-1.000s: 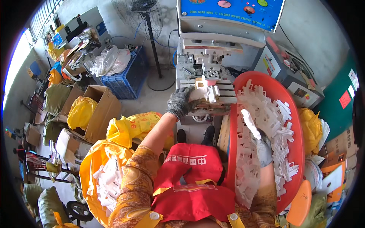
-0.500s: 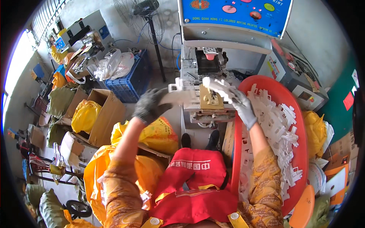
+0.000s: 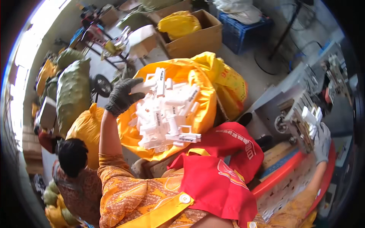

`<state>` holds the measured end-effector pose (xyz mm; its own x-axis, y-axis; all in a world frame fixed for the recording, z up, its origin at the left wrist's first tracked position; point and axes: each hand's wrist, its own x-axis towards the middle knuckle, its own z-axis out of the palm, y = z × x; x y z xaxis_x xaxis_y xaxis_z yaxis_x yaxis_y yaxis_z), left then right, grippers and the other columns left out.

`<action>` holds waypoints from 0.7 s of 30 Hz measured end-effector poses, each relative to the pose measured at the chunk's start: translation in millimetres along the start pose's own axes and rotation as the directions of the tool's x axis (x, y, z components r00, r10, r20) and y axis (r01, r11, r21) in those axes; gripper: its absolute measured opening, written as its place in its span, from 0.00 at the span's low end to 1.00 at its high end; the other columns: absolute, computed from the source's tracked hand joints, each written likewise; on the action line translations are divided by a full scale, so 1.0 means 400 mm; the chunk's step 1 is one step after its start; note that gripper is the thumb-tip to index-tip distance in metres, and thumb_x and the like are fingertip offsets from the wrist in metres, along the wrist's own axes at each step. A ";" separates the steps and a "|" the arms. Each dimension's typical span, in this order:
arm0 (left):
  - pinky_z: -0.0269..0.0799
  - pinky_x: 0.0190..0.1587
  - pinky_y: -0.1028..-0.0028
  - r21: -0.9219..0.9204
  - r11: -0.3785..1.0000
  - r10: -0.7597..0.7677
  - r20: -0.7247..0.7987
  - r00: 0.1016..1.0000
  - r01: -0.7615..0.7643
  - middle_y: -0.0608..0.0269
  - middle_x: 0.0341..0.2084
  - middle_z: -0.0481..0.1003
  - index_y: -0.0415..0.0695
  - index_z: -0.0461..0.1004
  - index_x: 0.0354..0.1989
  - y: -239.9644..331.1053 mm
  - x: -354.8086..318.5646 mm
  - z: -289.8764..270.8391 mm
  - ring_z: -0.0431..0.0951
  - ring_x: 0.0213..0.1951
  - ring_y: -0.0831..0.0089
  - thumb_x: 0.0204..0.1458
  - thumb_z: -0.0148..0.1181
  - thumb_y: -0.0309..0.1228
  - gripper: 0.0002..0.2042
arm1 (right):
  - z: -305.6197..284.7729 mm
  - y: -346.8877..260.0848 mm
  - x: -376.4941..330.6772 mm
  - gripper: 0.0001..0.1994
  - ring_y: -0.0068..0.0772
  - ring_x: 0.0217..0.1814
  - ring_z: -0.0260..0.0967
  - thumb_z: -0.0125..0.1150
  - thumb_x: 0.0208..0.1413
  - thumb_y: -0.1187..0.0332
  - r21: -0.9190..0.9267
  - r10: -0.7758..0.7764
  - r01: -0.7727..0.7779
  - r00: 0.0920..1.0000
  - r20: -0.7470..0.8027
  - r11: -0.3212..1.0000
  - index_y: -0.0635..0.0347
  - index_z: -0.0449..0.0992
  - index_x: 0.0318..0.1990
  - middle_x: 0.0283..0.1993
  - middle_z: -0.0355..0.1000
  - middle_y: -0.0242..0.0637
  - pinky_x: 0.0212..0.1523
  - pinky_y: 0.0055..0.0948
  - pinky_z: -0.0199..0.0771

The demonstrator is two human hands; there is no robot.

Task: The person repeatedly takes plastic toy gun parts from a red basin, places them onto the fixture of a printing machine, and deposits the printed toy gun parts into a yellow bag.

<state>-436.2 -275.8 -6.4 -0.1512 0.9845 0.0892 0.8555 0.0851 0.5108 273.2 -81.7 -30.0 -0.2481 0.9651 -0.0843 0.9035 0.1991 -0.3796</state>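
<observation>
My left hand (image 3: 123,95), in a dark grey knitted glove, is over the left side of an open yellow sack (image 3: 205,91). Its fingers close round the grip end of a white plastic toy pistol part (image 3: 160,83) with dark printing on its side. Beneath it, a heap of similar white pistol-shaped parts (image 3: 159,123) fills the sack. On the far right, my right hand (image 3: 322,142), in a pale grey glove, grips a white plastic part (image 3: 312,118) beside the printing machine's bed (image 3: 300,121). That part's exact shape is blurred.
A red tub (image 3: 273,184) holding white parts stands at the lower right. Another person (image 3: 74,171) is low at the left, near stuffed green sacks (image 3: 72,97). Beyond the yellow sack are a cardboard box (image 3: 197,40) and a blue crate (image 3: 243,32).
The view has swung left and down toward the sack. My left hand has gone from the machine to the sack with a white part; my right hand stays by the machine.
</observation>
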 end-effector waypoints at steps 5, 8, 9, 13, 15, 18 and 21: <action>0.68 0.45 0.67 0.336 0.938 -0.047 -0.120 0.992 0.085 0.56 0.36 0.74 0.42 0.73 0.41 -0.063 -0.143 -0.016 0.73 0.41 0.59 0.36 0.69 0.33 0.21 | 0.305 -0.398 0.039 0.18 0.24 0.41 0.62 0.43 0.59 0.66 0.707 -0.148 0.137 0.988 -0.046 0.693 0.55 0.62 0.57 0.50 0.63 0.33 0.38 0.22 0.64; 0.70 0.39 0.66 0.444 0.889 -0.063 -0.129 0.990 0.114 0.56 0.26 0.74 0.44 0.75 0.32 -0.035 -0.195 0.037 0.74 0.33 0.57 0.36 0.66 0.33 0.13 | 0.541 -0.621 0.118 0.30 0.28 0.61 0.53 0.49 0.58 0.56 0.886 -0.201 -0.355 0.884 0.422 0.298 0.53 0.48 0.65 0.62 0.53 0.34 0.59 0.30 0.56; 0.70 0.34 0.65 0.140 0.989 0.075 -0.290 0.954 -0.035 0.57 0.20 0.74 0.45 0.75 0.26 -0.052 -0.241 0.125 0.74 0.27 0.59 0.35 0.64 0.31 0.09 | 0.591 -0.704 0.143 0.34 0.29 0.63 0.50 0.52 0.57 0.56 0.854 -0.231 -0.430 0.835 0.500 0.293 0.51 0.44 0.66 0.64 0.50 0.35 0.60 0.33 0.55; 0.70 0.29 0.61 0.303 0.952 -0.066 0.354 0.933 -0.047 0.55 0.19 0.73 0.46 0.74 0.25 0.109 -0.320 0.297 0.75 0.23 0.58 0.41 0.55 0.39 0.10 | 0.804 -0.866 0.179 0.26 0.25 0.47 0.65 0.55 0.54 0.71 0.858 -0.367 0.049 0.916 0.165 0.511 0.61 0.55 0.61 0.51 0.64 0.34 0.47 0.20 0.67; 0.71 0.32 0.58 0.308 0.946 -0.188 0.252 0.949 0.105 0.50 0.23 0.75 0.44 0.75 0.28 0.102 -0.363 0.368 0.77 0.29 0.54 0.41 0.56 0.39 0.12 | 0.832 -0.904 0.207 0.21 0.22 0.45 0.65 0.53 0.54 0.73 0.900 -0.325 -0.091 0.913 0.246 0.426 0.63 0.62 0.57 0.49 0.66 0.34 0.47 0.21 0.67; 0.71 0.33 0.57 0.332 0.921 -0.167 -0.141 0.976 0.205 0.49 0.24 0.75 0.44 0.74 0.35 0.057 -0.439 0.474 0.77 0.30 0.53 0.42 0.56 0.39 0.15 | 0.686 -1.046 0.127 0.18 0.21 0.46 0.64 0.50 0.55 0.75 0.944 -0.470 -0.097 0.849 0.243 0.315 0.64 0.66 0.55 0.48 0.68 0.33 0.47 0.22 0.67; 0.68 0.31 0.58 0.083 0.933 -0.351 -0.001 0.936 0.350 0.51 0.26 0.74 0.46 0.74 0.33 0.041 -0.429 0.468 0.75 0.29 0.55 0.45 0.52 0.42 0.14 | 0.614 -1.066 0.103 0.17 0.23 0.48 0.64 0.47 0.57 0.75 0.914 -0.535 0.095 0.833 0.144 0.394 0.64 0.66 0.55 0.50 0.67 0.36 0.50 0.23 0.66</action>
<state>-303.8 -414.7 -173.4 -0.4427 0.8916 -0.0953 0.7863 0.4370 0.4367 -208.1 -168.7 -97.7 -0.7401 0.6725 -0.0003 0.0133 0.0143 -0.9998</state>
